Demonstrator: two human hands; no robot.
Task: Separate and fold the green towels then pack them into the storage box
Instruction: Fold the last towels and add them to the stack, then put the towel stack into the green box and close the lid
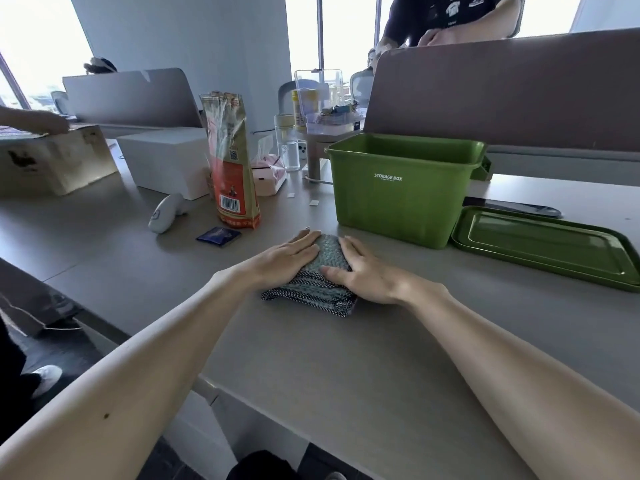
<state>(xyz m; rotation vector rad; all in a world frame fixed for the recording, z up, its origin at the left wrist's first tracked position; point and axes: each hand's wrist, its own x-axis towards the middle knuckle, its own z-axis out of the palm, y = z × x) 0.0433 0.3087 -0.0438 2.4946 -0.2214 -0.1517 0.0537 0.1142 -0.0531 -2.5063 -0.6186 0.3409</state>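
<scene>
While towels [311,292] lie outside, the storage box [398,202] (lid [543,247] alongside) stands uncovered.

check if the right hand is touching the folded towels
Touching. The head view shows the right hand lying flat on the folded towels, fingers straight along the stack's right side and thumb across its top.

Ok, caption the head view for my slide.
Left hand and right hand press folded towels flat near the open storage box.
</scene>
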